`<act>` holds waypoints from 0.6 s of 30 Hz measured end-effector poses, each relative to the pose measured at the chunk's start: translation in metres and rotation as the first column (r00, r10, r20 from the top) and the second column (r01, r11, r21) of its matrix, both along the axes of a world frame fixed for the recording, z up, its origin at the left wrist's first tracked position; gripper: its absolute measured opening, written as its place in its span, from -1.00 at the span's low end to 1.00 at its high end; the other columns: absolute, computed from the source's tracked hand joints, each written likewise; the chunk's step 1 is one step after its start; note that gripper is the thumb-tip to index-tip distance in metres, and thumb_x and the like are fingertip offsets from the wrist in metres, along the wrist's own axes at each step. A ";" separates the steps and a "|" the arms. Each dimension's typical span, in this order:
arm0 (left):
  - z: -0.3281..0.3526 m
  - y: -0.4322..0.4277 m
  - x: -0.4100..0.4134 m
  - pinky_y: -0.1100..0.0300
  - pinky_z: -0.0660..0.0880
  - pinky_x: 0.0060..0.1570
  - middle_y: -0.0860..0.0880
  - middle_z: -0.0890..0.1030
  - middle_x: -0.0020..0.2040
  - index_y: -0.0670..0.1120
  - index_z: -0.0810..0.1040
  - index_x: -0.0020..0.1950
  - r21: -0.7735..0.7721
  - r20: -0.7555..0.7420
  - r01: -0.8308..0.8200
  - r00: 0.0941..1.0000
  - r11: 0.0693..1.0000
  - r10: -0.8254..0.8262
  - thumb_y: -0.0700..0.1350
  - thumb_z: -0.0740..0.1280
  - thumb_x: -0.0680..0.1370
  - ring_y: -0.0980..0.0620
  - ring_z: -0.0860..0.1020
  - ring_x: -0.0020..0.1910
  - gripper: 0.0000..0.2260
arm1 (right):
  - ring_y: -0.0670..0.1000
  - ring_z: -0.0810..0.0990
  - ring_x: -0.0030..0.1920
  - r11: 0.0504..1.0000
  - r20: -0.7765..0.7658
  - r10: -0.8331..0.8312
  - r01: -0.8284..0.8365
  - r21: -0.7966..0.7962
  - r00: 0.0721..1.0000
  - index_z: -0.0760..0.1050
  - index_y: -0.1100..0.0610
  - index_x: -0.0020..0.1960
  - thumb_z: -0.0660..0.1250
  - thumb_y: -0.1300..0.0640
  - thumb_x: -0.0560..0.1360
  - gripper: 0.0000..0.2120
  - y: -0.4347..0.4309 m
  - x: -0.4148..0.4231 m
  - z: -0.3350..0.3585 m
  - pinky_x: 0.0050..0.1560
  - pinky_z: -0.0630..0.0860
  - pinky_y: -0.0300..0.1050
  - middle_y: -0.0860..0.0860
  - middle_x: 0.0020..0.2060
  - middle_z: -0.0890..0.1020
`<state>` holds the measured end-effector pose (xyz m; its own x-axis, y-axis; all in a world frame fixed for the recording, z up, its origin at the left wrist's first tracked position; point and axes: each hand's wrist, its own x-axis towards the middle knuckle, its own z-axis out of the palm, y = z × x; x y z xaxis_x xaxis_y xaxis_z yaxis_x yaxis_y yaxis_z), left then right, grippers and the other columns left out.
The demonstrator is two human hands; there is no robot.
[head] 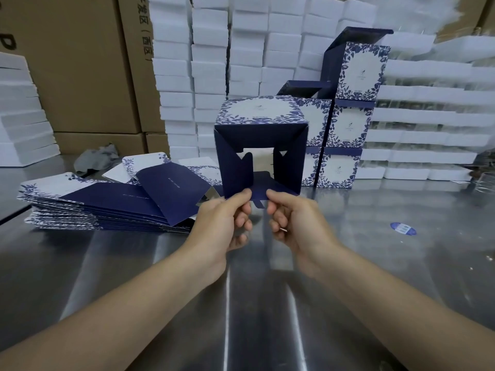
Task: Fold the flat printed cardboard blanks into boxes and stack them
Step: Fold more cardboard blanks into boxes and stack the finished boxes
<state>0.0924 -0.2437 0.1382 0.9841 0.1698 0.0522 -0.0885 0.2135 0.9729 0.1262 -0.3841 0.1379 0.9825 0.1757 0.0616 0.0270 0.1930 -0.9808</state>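
While left hand (225, 226), right hand (294, 226) pinch lower edge, box (258, 116) sits just above.

- The left forearm (120, 303), in the lower left of the frame, and the right forearm (388, 298), in the lower right, are bare right to the frame edges.
- The left hand (222, 226) and right hand (297, 226), at centre frame, are bare too.
- A small pale glint shows on one right-hand finger; whether it is a ring or a nail cannot be told.

surface: steel table (254, 303) | left: stack of flat blanks (93, 207) | back: folded boxes (337, 167) | right: blue sticker (403, 228)
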 end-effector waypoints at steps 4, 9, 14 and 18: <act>0.001 0.000 0.001 0.29 0.38 -0.49 0.04 0.38 -0.46 -0.08 0.53 -0.19 -0.054 -0.019 -0.026 1.000 0.998 0.025 0.02 0.42 0.63 0.13 0.46 -0.47 -0.73 | -0.06 0.41 -0.49 1.000 -0.003 -0.022 0.022 0.012 1.000 0.53 0.05 -0.36 0.42 0.02 0.57 -0.66 0.002 -0.001 0.001 -0.43 0.35 -0.25 -0.03 -0.53 0.37; 0.002 0.003 0.003 0.28 0.37 -0.48 0.04 0.40 -0.45 -0.07 0.53 -0.19 -0.047 -0.024 -0.027 0.999 0.999 0.026 0.02 0.43 0.62 0.11 0.47 -0.44 -0.74 | -0.06 0.40 -0.50 0.999 -0.020 -0.040 0.041 0.036 0.999 0.53 0.07 -0.36 0.37 0.05 0.61 -0.64 0.000 0.001 0.002 -0.35 0.33 -0.19 -0.03 -0.54 0.36; 0.002 0.006 0.005 0.28 0.37 -0.50 0.03 0.39 -0.46 -0.05 0.55 -0.27 -0.079 -0.045 -0.023 0.999 0.997 0.019 0.01 0.42 0.62 0.11 0.48 -0.44 -0.71 | -0.06 0.40 -0.50 0.998 -0.022 -0.053 0.053 0.018 0.998 0.54 0.06 -0.35 0.38 0.03 0.59 -0.66 -0.001 0.002 0.002 -0.42 0.32 -0.22 -0.04 -0.54 0.36; 0.002 0.010 0.007 0.27 0.37 -0.49 0.02 0.43 -0.44 -0.04 0.58 -0.28 -0.050 -0.048 -0.008 0.999 0.999 0.006 0.03 0.42 0.60 0.10 0.53 -0.43 -0.72 | -0.07 0.39 -0.52 0.995 -0.025 -0.081 0.082 0.059 0.996 0.55 0.13 -0.30 0.35 0.10 0.63 -0.68 -0.004 0.005 0.002 -0.50 0.31 -0.28 -0.05 -0.56 0.35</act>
